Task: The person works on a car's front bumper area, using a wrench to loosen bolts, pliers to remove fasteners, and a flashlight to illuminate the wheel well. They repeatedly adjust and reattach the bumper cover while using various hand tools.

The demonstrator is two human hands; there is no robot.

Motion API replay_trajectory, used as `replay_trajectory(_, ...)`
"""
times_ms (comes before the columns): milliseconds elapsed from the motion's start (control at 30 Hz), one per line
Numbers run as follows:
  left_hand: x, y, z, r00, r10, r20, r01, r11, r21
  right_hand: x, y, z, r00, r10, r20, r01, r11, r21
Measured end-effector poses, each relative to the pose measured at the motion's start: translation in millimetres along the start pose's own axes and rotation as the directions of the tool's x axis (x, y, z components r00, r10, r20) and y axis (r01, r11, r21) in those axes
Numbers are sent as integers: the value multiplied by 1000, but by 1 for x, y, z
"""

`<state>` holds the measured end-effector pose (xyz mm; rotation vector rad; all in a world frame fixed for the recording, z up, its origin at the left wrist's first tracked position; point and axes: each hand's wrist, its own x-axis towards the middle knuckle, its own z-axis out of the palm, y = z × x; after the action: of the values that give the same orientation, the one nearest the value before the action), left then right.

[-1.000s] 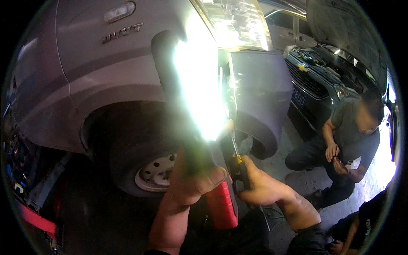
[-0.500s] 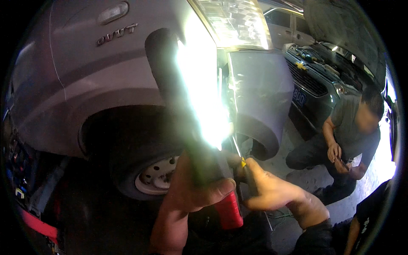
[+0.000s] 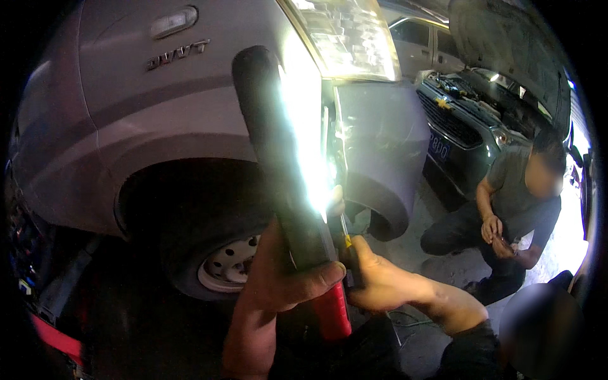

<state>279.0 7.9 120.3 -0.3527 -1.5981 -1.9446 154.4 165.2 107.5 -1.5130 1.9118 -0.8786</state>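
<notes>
My left hand [image 3: 294, 288] is closed around a lit work light [image 3: 269, 120] with a long black body and a red lower end. The lamp stands nearly upright before a grey vehicle's fender [image 3: 183, 107], its glare washing out part of the gap beside the bumper [image 3: 383, 123]. Just right of it, my right hand [image 3: 389, 278] grips a screwdriver [image 3: 348, 240] with a dark and yellow handle. Its thin shaft points up toward that gap; the tip is lost in the glare. A brightly lit fingertip shows beside the shaft, and I cannot tell whose hand it belongs to.
Above the bumper sits a headlight [image 3: 348, 41]; the front wheel [image 3: 231, 266] is behind my left forearm. At right a person [image 3: 519, 196] squats before a dark car [image 3: 468, 126] with its hood raised. Another person's blurred head [image 3: 543, 329] is close at lower right.
The view has shifted slightly. My hands, with the work light and screwdriver, sit a little closer together. A person's head has come into view at the lower right.
</notes>
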Motion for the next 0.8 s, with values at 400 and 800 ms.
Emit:
replay_trajectory(400, 10, -5, -11, 996, 70, 61, -73, 996, 57, 28, 45, 28, 930, -312, -194, 301, 950, -82)
replay_trajectory(800, 4, -4, -1, 1000, -20, 3, 20, 998, 59, 35, 56, 24, 980, -157, -122, 141, 982, -128)
